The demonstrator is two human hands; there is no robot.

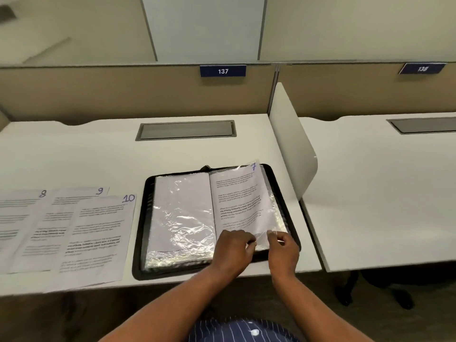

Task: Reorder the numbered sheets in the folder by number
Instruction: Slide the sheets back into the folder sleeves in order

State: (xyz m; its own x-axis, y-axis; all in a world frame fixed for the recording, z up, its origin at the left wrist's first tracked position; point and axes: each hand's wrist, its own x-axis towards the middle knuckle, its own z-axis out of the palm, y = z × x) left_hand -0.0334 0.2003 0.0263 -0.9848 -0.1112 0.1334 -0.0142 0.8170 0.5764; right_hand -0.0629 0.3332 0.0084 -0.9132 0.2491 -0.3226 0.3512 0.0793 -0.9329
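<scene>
Nearest, we see the left hand point(232, 249) and right hand point(283, 248) side by side at the near right corner of the open folder point(142, 243). The fingers of both are curled, pinching the bottom edge of sheet 7 point(237, 198); whether they catch paper or only its clear sleeve we cannot tell. The page rests on the folder's right half, slightly lifted. Leftward on the table point(197, 151) lie sheet 10 point(98, 230), sheet 9 point(61, 215) and sheet 8 point(22, 211), overlapping. Beyond, label 137 point(222, 71) marks the partition.

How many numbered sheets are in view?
4: sheet 8, sheet 9 and sheet 10 overlap on the desk left of the folder; sheet 7 is on its right page. More may be hidden inside.
</scene>
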